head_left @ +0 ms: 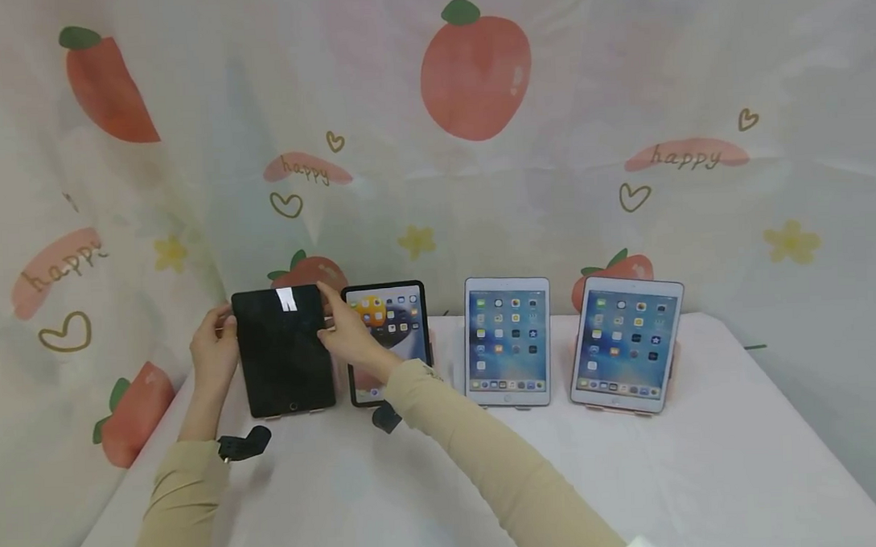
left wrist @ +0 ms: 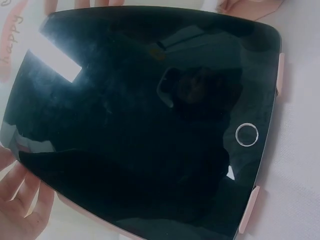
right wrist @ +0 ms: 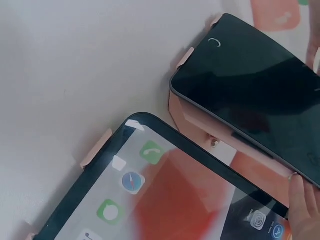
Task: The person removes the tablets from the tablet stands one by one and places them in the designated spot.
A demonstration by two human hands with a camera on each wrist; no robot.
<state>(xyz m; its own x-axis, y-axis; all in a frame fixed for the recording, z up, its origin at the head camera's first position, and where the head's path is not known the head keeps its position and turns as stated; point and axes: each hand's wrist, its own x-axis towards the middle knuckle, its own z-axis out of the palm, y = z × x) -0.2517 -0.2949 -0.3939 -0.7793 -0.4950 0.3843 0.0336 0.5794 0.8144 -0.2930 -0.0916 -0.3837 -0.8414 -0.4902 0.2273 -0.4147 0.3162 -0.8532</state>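
Observation:
A black tablet (head_left: pixel 285 363) with a dark screen and a round home button leans on a pink stand (right wrist: pixel 192 117) at the table's left end. My left hand (head_left: pixel 214 350) holds its upper left edge, the fingertips (left wrist: pixel 42 200) meeting the side in the left wrist view. On the opposite side, my right hand (head_left: pixel 351 333) grips the upper right edge. The stand's small pink lips (left wrist: pixel 281 75) lie along the tablet's bottom edge. Just right of it, a black-framed tablet (head_left: pixel 412 359) with a lit screen stands partly behind my right hand and forearm.
Two white tablets with lit screens, one (head_left: pixel 508 343) near the middle and another (head_left: pixel 626 343) farther right, lean on stands. A white cloth (head_left: pixel 633 476) covers the table. Behind hangs a curtain (head_left: pixel 373 82) printed with fruit, hearts and flowers.

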